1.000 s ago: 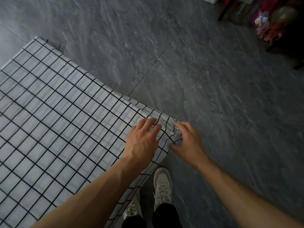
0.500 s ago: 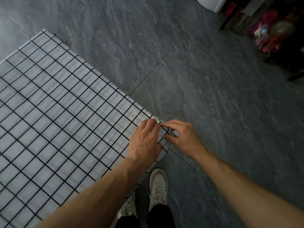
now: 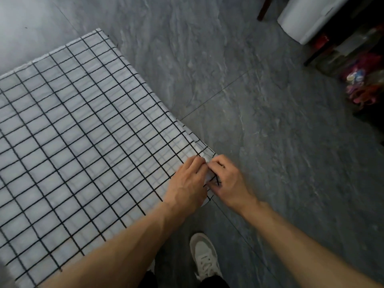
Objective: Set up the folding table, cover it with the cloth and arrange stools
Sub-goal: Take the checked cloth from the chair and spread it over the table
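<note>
From the head view, the white cloth point(image 3: 83, 142) with black grid lines lies spread over the surface, filling the frame from 7 to 10 o'clock. Its near corner sits just right of centre, toward 4 o'clock, and both my hands meet there. My left hand point(image 3: 187, 183) rests on the corner with its fingers curled onto the fabric. My right hand point(image 3: 228, 181) pinches the bunched corner edge. My white shoe point(image 3: 204, 256) stands on the grey floor point(image 3: 270, 121) at 6 o'clock. A white bin point(image 3: 307, 19) sits at 1 o'clock.
</note>
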A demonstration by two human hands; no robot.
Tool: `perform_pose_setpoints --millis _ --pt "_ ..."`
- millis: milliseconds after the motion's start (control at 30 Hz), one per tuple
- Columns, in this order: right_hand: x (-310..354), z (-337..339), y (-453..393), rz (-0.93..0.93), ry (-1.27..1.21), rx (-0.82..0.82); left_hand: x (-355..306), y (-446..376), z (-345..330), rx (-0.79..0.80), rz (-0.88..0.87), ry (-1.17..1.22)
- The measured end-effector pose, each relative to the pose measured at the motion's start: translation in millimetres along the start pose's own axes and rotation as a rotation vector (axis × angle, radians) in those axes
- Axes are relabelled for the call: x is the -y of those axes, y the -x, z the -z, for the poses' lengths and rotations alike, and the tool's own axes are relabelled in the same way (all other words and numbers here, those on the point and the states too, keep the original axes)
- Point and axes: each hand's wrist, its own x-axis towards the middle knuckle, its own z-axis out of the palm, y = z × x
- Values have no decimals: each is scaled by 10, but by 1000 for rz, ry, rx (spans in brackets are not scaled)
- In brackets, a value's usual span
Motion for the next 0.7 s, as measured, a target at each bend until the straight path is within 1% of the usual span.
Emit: perform_pose_setpoints --millis 67,100,133,233,300,367,467,567,633,700 --pt "-15 -4 -53 40 -29 38 26 40 -17 -84 -33 123" --pt "-19 3 -63 52 -20 81 23 92 -20 -105 -26 128" --pt "-18 11 -74 60 -5 130 11 157 -23 -115 17 79" --pt "14 53 -111 57 38 219 -84 344 40 -50 239 -118" --pt "55 80 -130 70 99 247 -107 482 60 22 347 -159" --pt "95 102 -138 106 158 271 -90 628 77 50 402 -170" --pt "221 63 -130 252 187 341 -28 776 72 28 415 -180" --pt "384 -99 -110 355 188 489 -5 849 47 41 388 -216" --pt "409 -192 -108 373 186 527 24 909 14 23 372 -225" --pt "385 -243 -129 344 158 504 87 996 -1 10 354 -247"
